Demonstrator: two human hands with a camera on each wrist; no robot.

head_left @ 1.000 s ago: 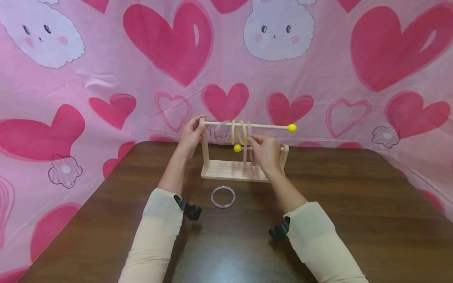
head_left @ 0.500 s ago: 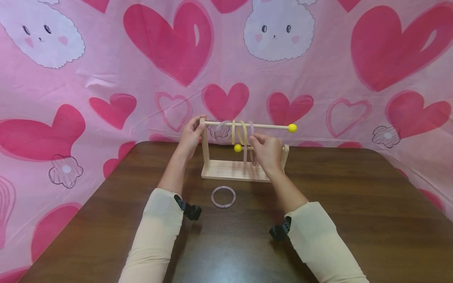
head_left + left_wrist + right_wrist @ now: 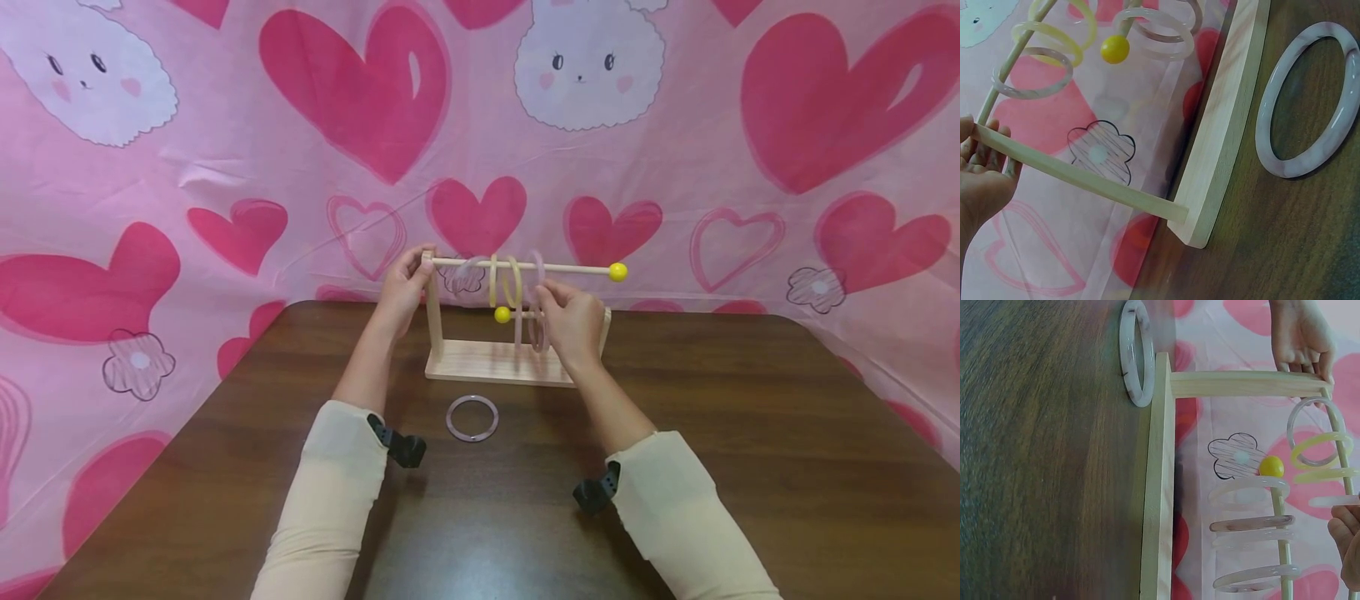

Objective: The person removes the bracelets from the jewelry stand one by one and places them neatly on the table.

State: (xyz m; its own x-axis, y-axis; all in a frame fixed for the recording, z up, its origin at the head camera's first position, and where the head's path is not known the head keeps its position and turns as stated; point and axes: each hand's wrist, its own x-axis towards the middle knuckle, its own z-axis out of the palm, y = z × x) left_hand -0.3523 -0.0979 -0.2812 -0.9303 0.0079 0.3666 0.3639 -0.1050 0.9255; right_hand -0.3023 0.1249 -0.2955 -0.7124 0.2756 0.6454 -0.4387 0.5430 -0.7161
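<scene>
My left hand (image 3: 405,290) grips the top of the left post of a wooden bangle stand (image 3: 480,362). Between thumb and fingers, my right hand (image 3: 573,327) pinches a pale pink bangle (image 3: 539,267) that hangs round the stand's upper rod (image 3: 573,268). Left of it on that rod are two yellow bangles (image 3: 493,287) and a pale translucent bangle (image 3: 1292,425). Several pale and brownish bangles (image 3: 1254,524) hang on the lower rod (image 3: 1284,556), partly hidden by my right hand in the head view. A marbled lilac bangle (image 3: 472,438) lies flat on the table before the stand.
Yellow balls cap the free ends of the upper rod (image 3: 618,272) and the lower rod. The stand is on a dark wooden table (image 3: 300,517). Behind the table hangs a pink cloth (image 3: 480,150) with hearts. Each sleeve cuff carries a black camera (image 3: 408,451).
My right hand has shifted slightly to the right, bringing the pink bangle along the upper rod, farther from the yellow ones. The left hand stays on the post.
</scene>
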